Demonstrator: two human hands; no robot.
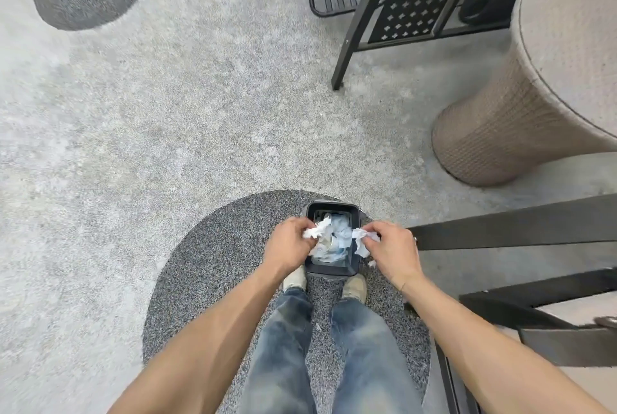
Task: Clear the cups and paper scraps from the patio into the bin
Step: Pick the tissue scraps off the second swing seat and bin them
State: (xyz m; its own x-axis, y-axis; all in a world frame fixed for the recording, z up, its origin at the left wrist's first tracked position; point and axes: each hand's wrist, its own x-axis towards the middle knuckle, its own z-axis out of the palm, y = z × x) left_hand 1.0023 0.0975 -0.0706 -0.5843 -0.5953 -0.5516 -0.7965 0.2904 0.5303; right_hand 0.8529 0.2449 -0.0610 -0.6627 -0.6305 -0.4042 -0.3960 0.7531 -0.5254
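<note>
While hands (pixel 340 246) clutch, paper scraps (pixel 317 232) crumpled white.

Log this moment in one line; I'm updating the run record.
left hand: holds paper scrap | right hand: holds scrap | bin: below, part-full

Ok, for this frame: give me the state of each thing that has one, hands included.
Bin: upright on the round mat, open, holding white paper and what looks like a cup.
Left hand: grip shut on a crumpled paper scrap over the bin.
Right hand: grip shut on a second paper scrap over the bin's rim.
</note>
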